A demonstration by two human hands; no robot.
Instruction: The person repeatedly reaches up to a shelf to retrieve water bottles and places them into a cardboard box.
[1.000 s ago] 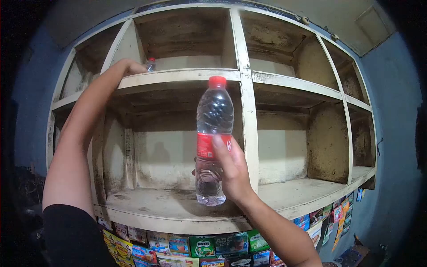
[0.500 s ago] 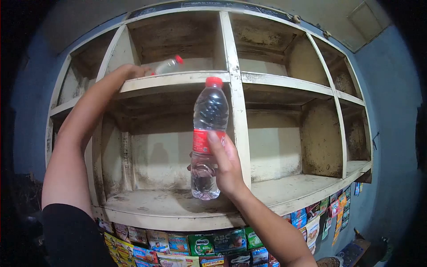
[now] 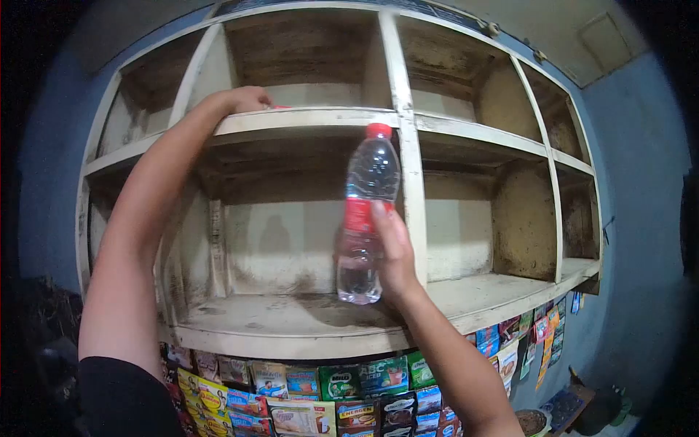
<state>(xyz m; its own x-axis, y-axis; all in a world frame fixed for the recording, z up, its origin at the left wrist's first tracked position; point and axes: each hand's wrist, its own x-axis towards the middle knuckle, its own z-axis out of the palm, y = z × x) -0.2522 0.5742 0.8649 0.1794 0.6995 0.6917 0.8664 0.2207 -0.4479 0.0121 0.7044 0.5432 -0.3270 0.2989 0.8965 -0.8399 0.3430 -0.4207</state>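
Observation:
My right hand [image 3: 395,247] is closed round the middle of a clear plastic water bottle [image 3: 371,171], thumb across its red label. The bottle is upright, with a red cap, in front of the lower middle-left compartment. Up at the left, my left hand [image 3: 250,100] reaches over the front edge of the upper compartment, its fingers curled down and partly hidden. Just beside those fingers a strip of red [image 3: 281,108] shows above the shelf edge, part of a second bottle whose body is hidden behind the board.
A worn cream wooden shelf unit [image 3: 306,116] with several compartments fills the view. Rows of hanging sachets [image 3: 357,382] line the area below it. Blue wall [image 3: 637,189] stands at the right. At the lower right are a wooden piece [image 3: 575,404] and a dark round container.
The second bottle, tilted up in my left hand before, has gone down behind the shelf edge, leaving only red visible. My right hand and its bottle appear further right and slightly higher.

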